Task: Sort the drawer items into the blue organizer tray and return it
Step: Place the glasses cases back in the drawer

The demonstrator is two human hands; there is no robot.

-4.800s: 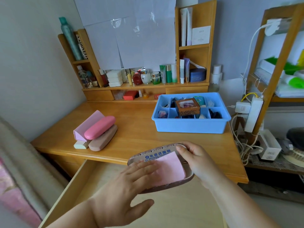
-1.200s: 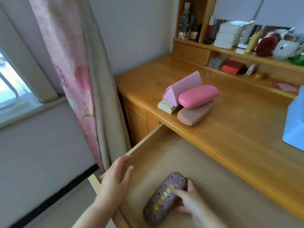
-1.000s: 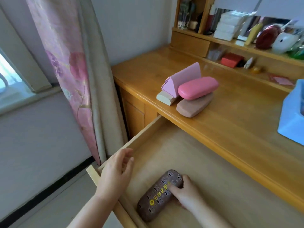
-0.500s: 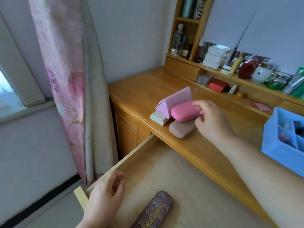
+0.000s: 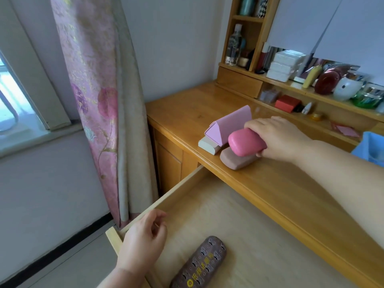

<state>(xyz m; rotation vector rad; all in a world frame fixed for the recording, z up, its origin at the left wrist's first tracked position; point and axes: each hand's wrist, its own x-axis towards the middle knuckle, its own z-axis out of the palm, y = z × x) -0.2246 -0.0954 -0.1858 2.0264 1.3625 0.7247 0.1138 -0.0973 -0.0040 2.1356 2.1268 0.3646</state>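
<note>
A person's right hand (image 5: pixel 278 138) wraps around the far end of a pink glasses case (image 5: pixel 246 144), which is stacked on a tan case (image 5: pixel 235 160) on the wooden desk (image 5: pixel 270 183). The left hand (image 5: pixel 143 242), loosely curled and holding nothing, hovers over the open drawer (image 5: pixel 239 235), where a brown patterned case (image 5: pixel 202 265) lies. The pink case looks rigid, smooth and probably light; gripping across its middle should stop it slipping.

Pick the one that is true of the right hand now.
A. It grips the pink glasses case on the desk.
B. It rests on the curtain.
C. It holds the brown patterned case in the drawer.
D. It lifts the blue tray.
A: the right hand curls round the pink glasses case, which lies stacked on a tan case on the desk.
</note>
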